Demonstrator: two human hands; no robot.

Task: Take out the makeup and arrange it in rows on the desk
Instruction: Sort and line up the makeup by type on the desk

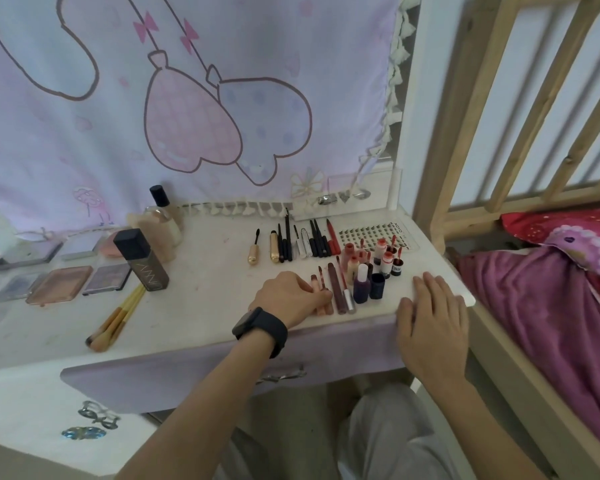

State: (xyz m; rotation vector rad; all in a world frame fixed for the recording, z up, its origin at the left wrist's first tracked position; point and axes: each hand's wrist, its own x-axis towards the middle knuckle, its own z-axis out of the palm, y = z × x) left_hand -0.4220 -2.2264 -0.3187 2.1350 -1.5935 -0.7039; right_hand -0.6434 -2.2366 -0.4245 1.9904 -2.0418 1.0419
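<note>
Grip of the left hand (pixel 291 292) is closing on a slim pale-pink lip tube (pixel 314 283) near the front edge of the white counter (pixel 205 306). The fingers are curling down over the tube's lower half, and its upper end is showing beyond the knuckles. The thumb is hidden, so I cannot say whether this is a full pinch or only a press from above.

The tube is lying flat at the left end of the front row. Its long axis is running away from the person, roughly parallel to the long dark-maroon tube (pixel 336 289) just beside it on the right. Further right, a dark blue bottle with a white cap (pixel 362 287) is standing upright in the same row. Behind, a rear row of black pencils and gold mascara tubes (pixel 291 244) is lying with the same front-to-back heading.

The right hand (pixel 430 320) is resting flat on the front right corner of the counter, fingers straight and holding nothing. It is sitting beyond the blue bottle, with the whole front row between it and the pink tube.

Judgement: the left hand is plainly the nearer one and is already on the piece. Any squaring-up is likely calling for a small turn or slide toward the maroon tube, keeping the long axis parallel to it. The closeness of the two is risking a knock to the row.
</note>
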